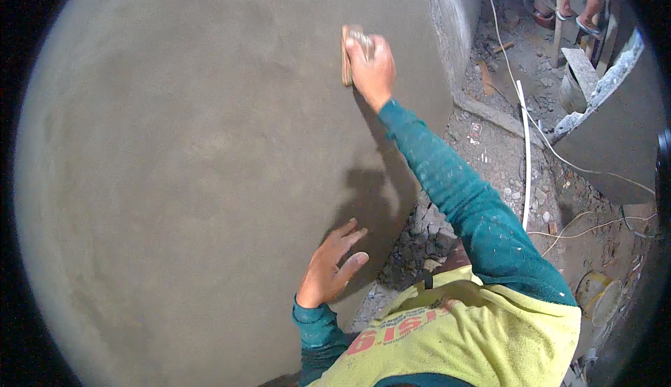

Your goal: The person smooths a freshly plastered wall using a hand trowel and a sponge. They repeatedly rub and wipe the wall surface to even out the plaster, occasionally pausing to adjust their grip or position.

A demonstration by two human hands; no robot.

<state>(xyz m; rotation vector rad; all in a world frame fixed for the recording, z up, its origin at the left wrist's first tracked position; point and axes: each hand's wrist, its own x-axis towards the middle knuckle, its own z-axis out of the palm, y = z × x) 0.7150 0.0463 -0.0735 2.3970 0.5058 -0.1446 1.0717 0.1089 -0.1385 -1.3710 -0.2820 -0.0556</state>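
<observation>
A broad grey plastered wall (196, 163) fills most of the view. My right hand (374, 69) is stretched out and shut on a small wooden float (347, 55), whose flat face presses against the wet plaster near the wall's right edge. My left hand (332, 264) rests flat on the wall lower down, fingers spread, holding nothing. Both arms wear teal sleeves under a yellow vest.
Rubble and loose stones (489, 163) cover the ground to the right. A white pipe (525, 156) and thin cables run across it. A yellow bucket (597, 296) stands at lower right. Another person's feet in sandals (576, 16) are at the top right beside a grey block (615, 128).
</observation>
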